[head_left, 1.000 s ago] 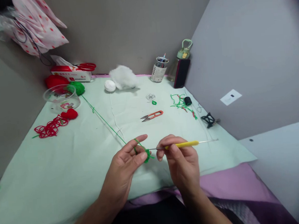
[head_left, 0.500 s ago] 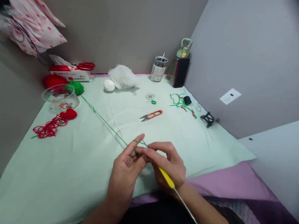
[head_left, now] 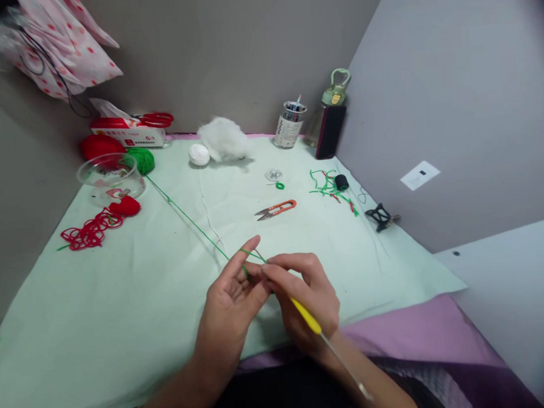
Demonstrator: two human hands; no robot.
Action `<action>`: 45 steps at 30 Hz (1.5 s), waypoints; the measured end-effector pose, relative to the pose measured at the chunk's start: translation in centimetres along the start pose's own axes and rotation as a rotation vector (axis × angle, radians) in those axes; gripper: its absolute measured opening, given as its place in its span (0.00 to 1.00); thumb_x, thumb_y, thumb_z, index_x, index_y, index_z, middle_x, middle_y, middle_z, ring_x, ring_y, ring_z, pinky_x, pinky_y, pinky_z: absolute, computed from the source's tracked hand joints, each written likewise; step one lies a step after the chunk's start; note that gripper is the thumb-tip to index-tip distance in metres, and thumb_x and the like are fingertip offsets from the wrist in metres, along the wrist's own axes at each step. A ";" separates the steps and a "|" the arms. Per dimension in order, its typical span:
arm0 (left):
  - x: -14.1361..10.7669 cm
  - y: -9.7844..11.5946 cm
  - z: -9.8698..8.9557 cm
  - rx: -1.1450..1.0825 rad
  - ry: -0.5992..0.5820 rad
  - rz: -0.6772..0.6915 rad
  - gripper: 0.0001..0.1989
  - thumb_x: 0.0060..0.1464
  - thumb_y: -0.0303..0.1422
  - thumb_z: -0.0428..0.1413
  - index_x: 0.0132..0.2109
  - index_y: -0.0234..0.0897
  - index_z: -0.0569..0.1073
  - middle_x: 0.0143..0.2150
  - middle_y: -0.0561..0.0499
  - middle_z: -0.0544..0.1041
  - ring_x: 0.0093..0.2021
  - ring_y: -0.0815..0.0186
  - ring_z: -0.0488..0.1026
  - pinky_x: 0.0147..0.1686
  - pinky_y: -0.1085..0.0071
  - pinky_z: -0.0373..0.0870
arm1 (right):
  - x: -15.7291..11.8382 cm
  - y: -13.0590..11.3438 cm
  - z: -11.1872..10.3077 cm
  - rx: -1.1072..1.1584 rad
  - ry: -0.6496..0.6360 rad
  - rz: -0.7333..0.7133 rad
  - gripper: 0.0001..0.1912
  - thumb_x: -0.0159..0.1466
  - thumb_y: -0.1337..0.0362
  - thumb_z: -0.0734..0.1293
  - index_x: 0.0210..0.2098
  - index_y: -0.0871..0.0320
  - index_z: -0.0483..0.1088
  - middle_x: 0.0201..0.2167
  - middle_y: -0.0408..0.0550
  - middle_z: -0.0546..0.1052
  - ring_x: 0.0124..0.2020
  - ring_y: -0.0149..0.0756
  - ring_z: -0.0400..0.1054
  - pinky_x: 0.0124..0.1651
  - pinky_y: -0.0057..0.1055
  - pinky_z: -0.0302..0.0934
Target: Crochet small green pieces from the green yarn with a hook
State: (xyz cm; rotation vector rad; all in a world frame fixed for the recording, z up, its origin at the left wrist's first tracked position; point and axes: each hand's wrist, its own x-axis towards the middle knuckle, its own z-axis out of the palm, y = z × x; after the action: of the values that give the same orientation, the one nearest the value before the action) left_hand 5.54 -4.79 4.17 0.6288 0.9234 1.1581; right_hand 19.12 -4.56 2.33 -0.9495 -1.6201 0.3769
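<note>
My right hand (head_left: 309,298) is closed round a crochet hook (head_left: 306,316) with a yellow grip; its metal shaft sticks out behind, over my wrist. Green yarn (head_left: 194,224) runs from the green ball (head_left: 140,160) to my left hand (head_left: 234,293). There it wraps round the fingers and passes over the raised index finger. Thumb and fingers of the left hand pinch together close to the hook's front end, where the yarn meets it. Whatever small work sits between the fingertips is hidden. Both hands touch or nearly touch, above the pale green cloth (head_left: 134,307).
Orange thread snips (head_left: 277,210) lie ahead of my hands, with a small green ring (head_left: 279,186) beyond. Red yarn (head_left: 90,232) and a clear tub (head_left: 112,178) are at left. Yarn scraps (head_left: 331,187), a black claw clip (head_left: 381,217) and a phone (head_left: 331,133) are at right.
The raised left index finger and the yarn on it have shifted slightly up and left. The hook's rear end has swung a little to the right.
</note>
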 end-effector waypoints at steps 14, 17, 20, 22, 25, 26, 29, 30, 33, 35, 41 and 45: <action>0.3 0.8 -0.1 -0.143 -0.079 -0.118 0.28 0.53 0.30 0.71 0.61 0.46 0.81 0.41 0.51 0.79 0.43 0.66 0.74 0.47 0.70 0.72 | 0.8 1.3 -0.3 0.719 0.039 0.575 0.06 0.69 0.58 0.74 0.42 0.50 0.84 0.38 0.45 0.83 0.35 0.31 0.74 0.40 0.29 0.69; 0.3 0.9 -0.8 -0.032 -0.111 -0.079 0.25 0.54 0.34 0.70 0.60 0.48 0.82 0.39 0.51 0.78 0.44 0.62 0.75 0.52 0.64 0.71 | 1.2 0.8 -0.5 0.806 0.050 0.608 0.06 0.67 0.57 0.75 0.40 0.51 0.84 0.35 0.44 0.82 0.33 0.29 0.73 0.39 0.26 0.69; 0.1 1.5 -1.8 0.238 -0.139 0.053 0.21 0.56 0.35 0.68 0.57 0.50 0.83 0.40 0.50 0.79 0.50 0.57 0.75 0.62 0.57 0.63 | 1.9 0.0 -1.1 0.965 -0.026 0.679 0.07 0.68 0.56 0.74 0.38 0.52 0.83 0.31 0.43 0.81 0.29 0.26 0.72 0.36 0.24 0.68; -0.1 2.0 -2.3 0.425 -0.105 0.195 0.22 0.55 0.32 0.68 0.57 0.53 0.84 0.38 0.52 0.78 0.51 0.56 0.74 0.67 0.55 0.56 | 2.3 -0.3 -1.4 1.048 -0.081 0.722 0.08 0.69 0.56 0.74 0.37 0.52 0.82 0.30 0.42 0.81 0.27 0.25 0.71 0.35 0.22 0.67; -0.2 2.3 -2.5 0.471 -0.086 0.251 0.24 0.56 0.32 0.68 0.59 0.55 0.82 0.37 0.53 0.76 0.49 0.59 0.73 0.65 0.58 0.59 | 2.3 -0.4 -1.3 1.052 -0.063 0.726 0.08 0.69 0.57 0.73 0.37 0.53 0.81 0.32 0.43 0.82 0.27 0.24 0.72 0.35 0.21 0.67; -0.2 2.3 -2.5 0.427 -0.096 0.214 0.24 0.57 0.34 0.67 0.61 0.55 0.81 0.37 0.53 0.76 0.46 0.60 0.73 0.60 0.61 0.64 | 2.3 -0.3 -1.2 1.029 -0.044 0.714 0.08 0.69 0.57 0.73 0.37 0.54 0.81 0.32 0.43 0.83 0.28 0.24 0.72 0.36 0.22 0.68; 0.0 1.9 -2.4 0.275 -0.109 0.097 0.24 0.60 0.36 0.66 0.63 0.52 0.79 0.38 0.52 0.76 0.37 0.65 0.71 0.41 0.69 0.70 | 2.1 -0.1 -0.8 0.953 -0.010 0.670 0.09 0.70 0.57 0.72 0.38 0.54 0.81 0.33 0.43 0.83 0.28 0.25 0.74 0.37 0.23 0.69; 0.1 1.8 -2.4 0.244 -0.107 0.077 0.24 0.60 0.36 0.65 0.63 0.50 0.79 0.38 0.52 0.75 0.35 0.67 0.69 0.37 0.71 0.69 | 2.0 0.0 -0.8 0.933 -0.009 0.656 0.09 0.71 0.57 0.71 0.38 0.55 0.81 0.33 0.44 0.83 0.29 0.25 0.74 0.37 0.23 0.69; 0.2 1.5 -2.2 0.208 -0.095 0.073 0.22 0.60 0.36 0.66 0.61 0.48 0.80 0.37 0.52 0.74 0.34 0.68 0.67 0.33 0.73 0.67 | 1.8 0.1 -0.8 0.872 -0.024 0.614 0.10 0.73 0.57 0.69 0.39 0.54 0.80 0.34 0.44 0.84 0.29 0.26 0.76 0.37 0.24 0.71; 0.2 1.4 -2.2 0.204 -0.091 0.080 0.21 0.60 0.36 0.66 0.60 0.47 0.81 0.37 0.52 0.74 0.35 0.68 0.68 0.33 0.73 0.67 | 1.6 0.1 -1.0 0.796 -0.032 0.565 0.11 0.74 0.57 0.67 0.41 0.54 0.79 0.35 0.44 0.84 0.30 0.27 0.76 0.38 0.26 0.72; 0.5 1.0 -2.2 0.252 -0.056 0.118 0.21 0.62 0.36 0.65 0.61 0.48 0.80 0.37 0.54 0.73 0.35 0.69 0.68 0.36 0.73 0.68 | 0.9 -0.5 -1.6 0.352 -0.069 0.243 0.12 0.76 0.67 0.62 0.48 0.53 0.78 0.41 0.47 0.83 0.37 0.31 0.77 0.43 0.32 0.74; 0.4 0.8 -1.9 0.235 -0.025 0.108 0.23 0.57 0.36 0.70 0.59 0.47 0.80 0.36 0.55 0.74 0.37 0.70 0.71 0.42 0.73 0.69 | 0.6 -0.3 -1.8 0.121 -0.155 -0.078 0.15 0.75 0.71 0.61 0.55 0.54 0.74 0.43 0.51 0.82 0.44 0.38 0.78 0.45 0.37 0.76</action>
State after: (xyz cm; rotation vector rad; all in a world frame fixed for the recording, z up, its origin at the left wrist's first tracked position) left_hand 3.53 -4.21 3.72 0.8903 1.0232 1.1430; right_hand 20.68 -4.72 3.44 -0.7793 -1.7484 0.4984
